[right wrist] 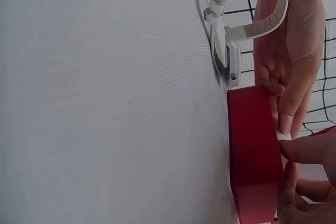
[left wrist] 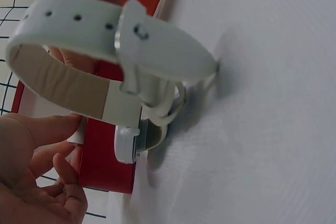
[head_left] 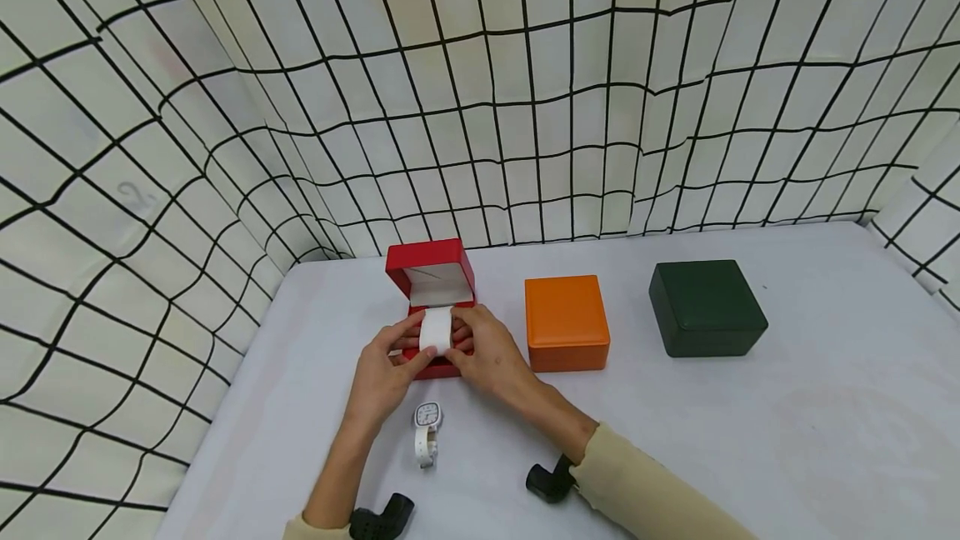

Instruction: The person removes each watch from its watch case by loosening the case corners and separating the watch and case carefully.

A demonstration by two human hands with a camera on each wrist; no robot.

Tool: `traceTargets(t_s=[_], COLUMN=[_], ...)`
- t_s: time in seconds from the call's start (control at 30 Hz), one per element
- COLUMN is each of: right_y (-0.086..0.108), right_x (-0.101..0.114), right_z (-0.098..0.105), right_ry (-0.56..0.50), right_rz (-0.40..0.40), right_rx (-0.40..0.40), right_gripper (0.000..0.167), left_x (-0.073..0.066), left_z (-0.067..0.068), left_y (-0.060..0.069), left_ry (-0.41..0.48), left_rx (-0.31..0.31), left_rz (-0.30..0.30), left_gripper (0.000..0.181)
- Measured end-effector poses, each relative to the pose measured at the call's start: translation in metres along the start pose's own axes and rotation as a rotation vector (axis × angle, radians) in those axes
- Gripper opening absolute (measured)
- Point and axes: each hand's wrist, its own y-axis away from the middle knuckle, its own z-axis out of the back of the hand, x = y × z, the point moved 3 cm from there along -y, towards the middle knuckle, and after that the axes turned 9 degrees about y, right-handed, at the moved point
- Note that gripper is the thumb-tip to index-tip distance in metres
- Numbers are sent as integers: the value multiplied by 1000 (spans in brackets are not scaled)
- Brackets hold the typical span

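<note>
An open red box (head_left: 429,253) stands at the left back of the table, its lid raised and pale inside. Over its base, a white watch cushion (head_left: 436,330) is held from both sides. My left hand (head_left: 377,372) grips the cushion's left side with thumb and fingers; my right hand (head_left: 489,354) does so on the right. In front of the box lies a wristwatch (head_left: 427,432) with a square white case and a white strap. The left wrist view shows its buckled strap (left wrist: 73,22) close up, partly covering the box front (left wrist: 107,161).
An orange box (head_left: 567,322) stands closed to the right of the red one. Farther right is a closed dark green box (head_left: 707,308). White cloth (head_left: 675,448) covers the table. Black netting (head_left: 480,98) over pale sheets rises behind and on the left.
</note>
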Motion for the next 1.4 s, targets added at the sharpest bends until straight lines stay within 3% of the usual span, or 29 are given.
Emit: traceTargets(t_s=[0.73,0.9,1.13,1.4], right_y=[0,-1,0,-1], right_x=[-2,-2,-1,-4], right_z=[1,1,1,1], right_ry=[29,78,173,123], right_rz=[-10,-9,-72,-101], right_rx=[-24,-27,-8,-5], right_gripper=[54,53,55,56], left_x=[-2,-2,-1,-2], left_z=[-4,-5,-6,-6], left_y=[0,1,3,1], left_ry=[-24,-19,-62,-83], left_rx=[-19,-23,-40,-27], left_rz=[-31,-45,-19,-24], left_gripper=[56,56,57,58])
